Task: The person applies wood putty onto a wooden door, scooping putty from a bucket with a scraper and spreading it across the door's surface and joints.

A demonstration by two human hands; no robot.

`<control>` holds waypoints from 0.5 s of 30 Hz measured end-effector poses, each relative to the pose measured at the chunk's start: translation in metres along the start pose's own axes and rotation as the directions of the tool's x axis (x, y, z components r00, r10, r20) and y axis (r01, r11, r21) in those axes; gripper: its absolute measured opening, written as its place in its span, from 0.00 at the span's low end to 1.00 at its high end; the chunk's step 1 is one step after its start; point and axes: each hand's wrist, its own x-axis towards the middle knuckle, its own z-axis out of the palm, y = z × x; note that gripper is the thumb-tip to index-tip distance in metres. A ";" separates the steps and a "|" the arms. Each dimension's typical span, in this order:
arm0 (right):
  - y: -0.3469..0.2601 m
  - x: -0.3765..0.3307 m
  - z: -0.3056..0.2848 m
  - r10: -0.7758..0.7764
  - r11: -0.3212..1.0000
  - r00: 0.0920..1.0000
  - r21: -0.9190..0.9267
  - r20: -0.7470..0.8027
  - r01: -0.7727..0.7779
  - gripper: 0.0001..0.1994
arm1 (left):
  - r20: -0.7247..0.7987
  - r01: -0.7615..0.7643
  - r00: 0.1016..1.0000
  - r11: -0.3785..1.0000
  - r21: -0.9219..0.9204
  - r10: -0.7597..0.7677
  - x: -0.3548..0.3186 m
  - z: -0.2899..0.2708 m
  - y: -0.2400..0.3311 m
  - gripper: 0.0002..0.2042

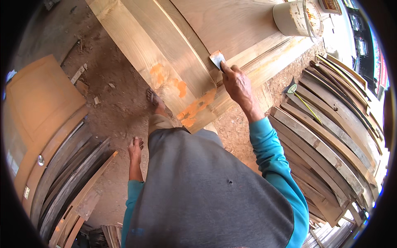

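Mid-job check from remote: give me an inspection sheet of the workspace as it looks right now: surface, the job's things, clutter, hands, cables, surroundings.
Surface: large wooden door panel lying flat, with orange filler patches along its near edge.
Job's things: putty knife, blade against the panel's moulding; pale tub standing on the panel's far end.
Clutter: wood offcuts and chips on the dirt floor.
Hands: right hand grips the putty knife; left hand hangs empty at the side, fingers loose.
Cables: nothing seen.
Surroundings: curved wooden frame pieces stacked on the right; more curved boards and a flat door on the left; a sandalled foot beside the panel.
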 end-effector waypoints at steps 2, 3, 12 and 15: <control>0.005 -0.002 -0.004 0.014 1.000 1.000 0.005 0.015 -0.014 0.18 | -0.032 -0.012 0.999 0.999 -0.034 0.011 -0.003 0.010 0.007 0.27; 0.006 -0.005 -0.011 0.040 0.999 0.998 0.002 0.041 -0.040 0.17 | -0.034 -0.009 0.999 0.999 -0.034 0.007 -0.004 0.012 0.003 0.27; 0.014 0.013 -0.022 -0.032 0.994 0.998 0.104 -0.050 0.037 0.16 | -0.041 -0.034 0.999 0.998 -0.052 0.032 -0.009 0.031 -0.007 0.28; 0.025 0.011 -0.009 -0.004 0.998 1.000 0.064 0.006 0.004 0.16 | -0.031 0.007 1.000 1.000 -0.018 -0.007 -0.012 0.035 -0.010 0.27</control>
